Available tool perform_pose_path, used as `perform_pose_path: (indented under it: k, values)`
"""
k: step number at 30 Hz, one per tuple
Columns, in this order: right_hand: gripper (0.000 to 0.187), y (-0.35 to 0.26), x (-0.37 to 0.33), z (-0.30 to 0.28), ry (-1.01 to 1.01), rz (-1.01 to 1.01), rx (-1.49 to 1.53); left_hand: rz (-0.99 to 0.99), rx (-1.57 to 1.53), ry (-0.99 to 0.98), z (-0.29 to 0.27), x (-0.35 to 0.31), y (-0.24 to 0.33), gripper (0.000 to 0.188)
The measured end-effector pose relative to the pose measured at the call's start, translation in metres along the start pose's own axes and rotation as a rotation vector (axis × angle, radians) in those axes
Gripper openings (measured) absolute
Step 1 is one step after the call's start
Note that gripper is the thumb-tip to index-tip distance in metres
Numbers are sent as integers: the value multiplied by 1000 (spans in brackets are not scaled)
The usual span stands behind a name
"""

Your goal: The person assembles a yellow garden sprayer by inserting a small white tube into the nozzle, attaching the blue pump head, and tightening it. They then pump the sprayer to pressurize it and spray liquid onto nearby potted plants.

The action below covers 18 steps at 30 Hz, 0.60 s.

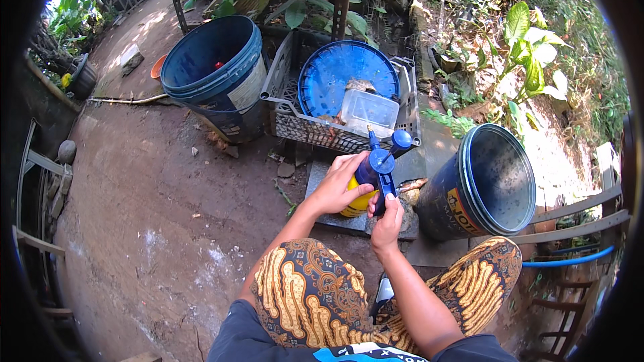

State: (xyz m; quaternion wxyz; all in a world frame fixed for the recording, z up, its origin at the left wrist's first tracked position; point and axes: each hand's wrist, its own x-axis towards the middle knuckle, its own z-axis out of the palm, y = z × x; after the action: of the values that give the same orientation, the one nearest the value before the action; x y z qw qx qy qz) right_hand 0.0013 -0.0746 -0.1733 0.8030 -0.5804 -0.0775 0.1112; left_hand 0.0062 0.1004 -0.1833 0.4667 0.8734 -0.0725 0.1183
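Note:
A pump spray bottle (364, 191) with a yellow body and a dark blue head stands upright in front of my knees, over a grey stone slab (322, 184). Around its upper left side curves my left hand (341, 184), with the thumb across the yellow body. My right hand (387, 220) is closed on the blue handle at the near side of the spray head. The round pump knob (401, 139) sticks out to the far right, and the nozzle (371, 135) points away from me. Part of the yellow body is hidden behind my hands.
A grey plastic crate (308, 131) ahead holds a blue round lid (322, 80) and a clear plastic container (370, 111). One large dark bucket (215, 87) stands left of it, another bucket (469, 188) close on my right. A blue hose (570, 260) runs at far right.

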Motion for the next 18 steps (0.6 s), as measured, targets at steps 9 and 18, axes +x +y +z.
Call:
perform_pose_path:
  k: [9,18]
  values:
    - [40,3,-1,-1,-8,-17,6,5,-7,1,2,-1,-3,84]
    - [44,0,-2,-7,-53,-41,-1,-43,16,-149,-13,8,10,85]
